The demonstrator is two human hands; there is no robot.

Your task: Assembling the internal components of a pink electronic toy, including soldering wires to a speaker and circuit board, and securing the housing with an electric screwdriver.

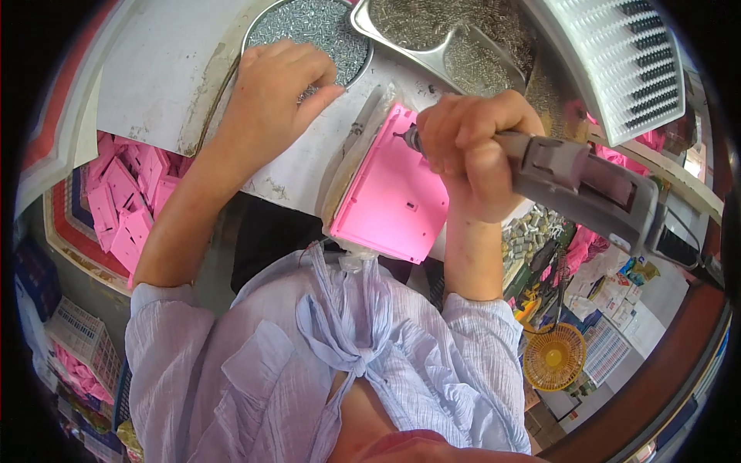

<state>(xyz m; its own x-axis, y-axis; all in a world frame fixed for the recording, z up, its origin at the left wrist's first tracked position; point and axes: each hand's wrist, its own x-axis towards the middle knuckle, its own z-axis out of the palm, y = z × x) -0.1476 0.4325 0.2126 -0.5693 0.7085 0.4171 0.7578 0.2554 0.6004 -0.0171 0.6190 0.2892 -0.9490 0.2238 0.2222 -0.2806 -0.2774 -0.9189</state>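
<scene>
My right hand [478, 143] is wrapped around a grey electric screwdriver [575, 174]. The tool's bit end is at the far part of a flat pink plastic panel [390, 193]; I cannot tell whether a screw is under it. The panel rests in a clear-wrapped holder [351, 170] at the table's near edge, close to my body. My left hand [274, 96] lies over the near side of a round metal tray [363, 65] filled with small silvery screws. Its fingers are curled, with the thumb pointing right, and what they hold is hidden.
A metal tray [363, 19] of brownish small parts stands at the back. Upper right is a white plastic piece [610, 62] with black bristle-like rows. Pink parts [127, 201] fill a box at left. Metal pieces [532, 235] and a yellow basket [554, 356] are at right.
</scene>
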